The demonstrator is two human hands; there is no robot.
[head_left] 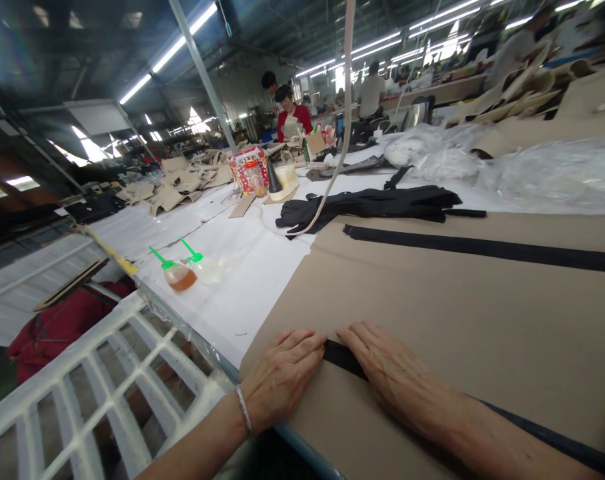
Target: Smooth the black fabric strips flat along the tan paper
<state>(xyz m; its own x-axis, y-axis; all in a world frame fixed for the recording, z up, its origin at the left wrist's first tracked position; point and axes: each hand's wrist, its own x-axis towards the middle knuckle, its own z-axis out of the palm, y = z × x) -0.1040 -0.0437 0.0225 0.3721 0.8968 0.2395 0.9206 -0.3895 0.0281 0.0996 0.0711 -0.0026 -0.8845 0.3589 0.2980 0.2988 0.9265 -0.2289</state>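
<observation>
A large tan sheet (447,300) covers the near right of the table. Along its near side runs a narrow black strip (345,358), partly hidden under my hands and right forearm. My left hand (288,371) lies over the strip's left end, fingers together and pressed down; its thumb is hidden. Just to the right, my right hand (386,363) rests palm down on the strip with its fingers extended. A second black strip (482,248) lies across the far part of the sheet. Beyond it is a pile of black strips (372,205).
Two green-nozzled bottles (182,277) lie on the white table cover (232,257). A pale hose (343,143) hangs down to the table. Clear plastic (547,175) is heaped at the back right. A white slatted rack (89,393) stands left. People work in the background.
</observation>
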